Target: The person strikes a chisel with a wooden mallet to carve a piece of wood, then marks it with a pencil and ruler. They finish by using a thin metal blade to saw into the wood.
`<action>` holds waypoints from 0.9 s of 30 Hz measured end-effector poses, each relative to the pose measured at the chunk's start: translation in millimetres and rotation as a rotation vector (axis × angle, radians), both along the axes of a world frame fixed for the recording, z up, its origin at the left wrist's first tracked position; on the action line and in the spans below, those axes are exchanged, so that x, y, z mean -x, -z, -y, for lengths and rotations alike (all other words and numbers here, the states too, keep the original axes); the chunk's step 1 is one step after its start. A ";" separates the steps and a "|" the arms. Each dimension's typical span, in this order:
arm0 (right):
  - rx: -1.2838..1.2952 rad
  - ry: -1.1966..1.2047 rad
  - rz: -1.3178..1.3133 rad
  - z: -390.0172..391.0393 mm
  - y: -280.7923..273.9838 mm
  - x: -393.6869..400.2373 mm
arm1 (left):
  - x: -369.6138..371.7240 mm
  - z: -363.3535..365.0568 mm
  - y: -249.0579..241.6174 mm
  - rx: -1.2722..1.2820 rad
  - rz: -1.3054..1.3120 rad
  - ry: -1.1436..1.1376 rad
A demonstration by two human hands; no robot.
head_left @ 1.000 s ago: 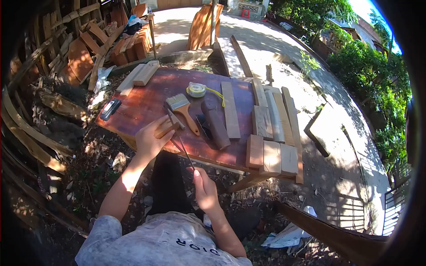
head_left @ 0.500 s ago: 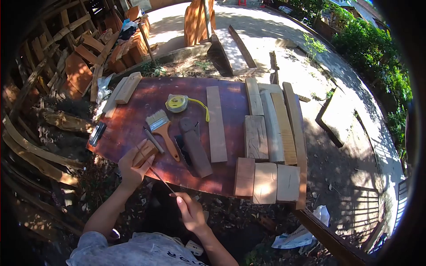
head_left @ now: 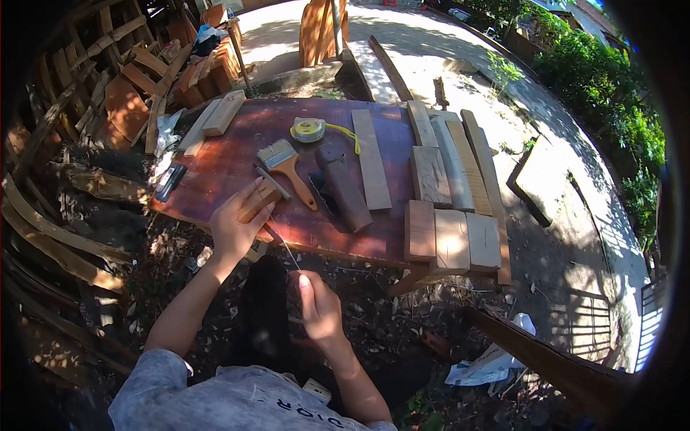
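My left hand (head_left: 234, 224) is closed around a small brown wooden block (head_left: 257, 204) at the table's near edge. In my right hand (head_left: 318, 307), lower and to the right, is a thin rod-shaped tool (head_left: 288, 251); its handle is hidden in the fist and its far end points up toward the block. I cannot make out whether the tip touches it. Just beyond my left hand lie a grey stick (head_left: 273, 182) and a paintbrush (head_left: 290, 172). To the right is a dark, curved, hollow tool (head_left: 346, 190); above sits a yellow tape measure (head_left: 309, 130).
On the reddish-brown table (head_left: 244, 129), a flat board (head_left: 370, 161) lies mid-right. Several wood blocks (head_left: 451, 237) and strips line its right side. A black object (head_left: 170, 182) rests at the left edge. Scrap wood (head_left: 108, 187) is piled at left; a dark beam (head_left: 532, 352) stands low right.
The view has tilted, so the table appears higher and farther right. Both hands keep their holds; my right hand sits slightly farther below the block, with more of the rod showing.
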State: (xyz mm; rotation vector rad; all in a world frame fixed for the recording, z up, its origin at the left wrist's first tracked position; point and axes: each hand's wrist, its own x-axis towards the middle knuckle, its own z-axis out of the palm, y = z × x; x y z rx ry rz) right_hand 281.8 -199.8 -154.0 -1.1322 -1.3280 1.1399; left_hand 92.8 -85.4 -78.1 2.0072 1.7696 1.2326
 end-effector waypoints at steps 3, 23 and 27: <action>-0.007 0.059 0.029 4.1 -4.6 1.3 | 0.4 -0.2 2.4 -0.076 -0.029 -0.001; -0.326 0.879 0.675 115.4 26.6 -118.4 | 82.9 94.8 71.4 -0.308 -0.095 0.259; 0.272 1.333 0.599 229.0 125.0 -165.4 | 215.8 172.0 254.7 0.325 0.255 -0.168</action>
